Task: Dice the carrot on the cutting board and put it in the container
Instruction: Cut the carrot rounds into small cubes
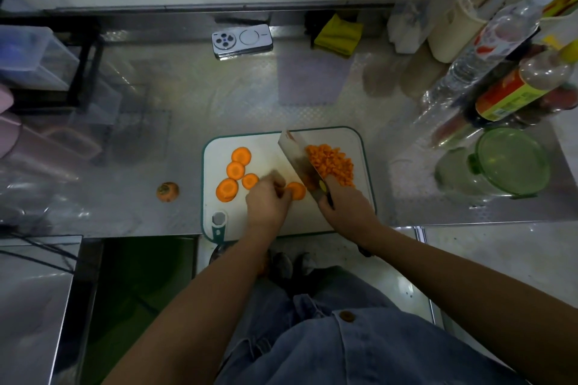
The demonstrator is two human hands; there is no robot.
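Observation:
A white cutting board (362, 150) with a green rim lies at the counter's front edge. Several round carrot slices (235, 169) lie on its left half. A heap of diced carrot (331, 163) sits on its right half. My left hand (268, 201) is curled over a carrot slice (296, 191) near the board's middle, fingertips on it. My right hand (345, 206) grips the handle of a cleaver (295, 151), whose blade stands between the slice and the diced heap. A green see-through container (513, 162) stands to the right of the board.
A carrot top (168, 191) lies on the steel counter left of the board. A phone (241, 40), a yellow cloth (338, 34) and a purple mat (311, 78) are at the back. Bottles (488, 50) stand at the right. A clear box (28, 56) is at the far left.

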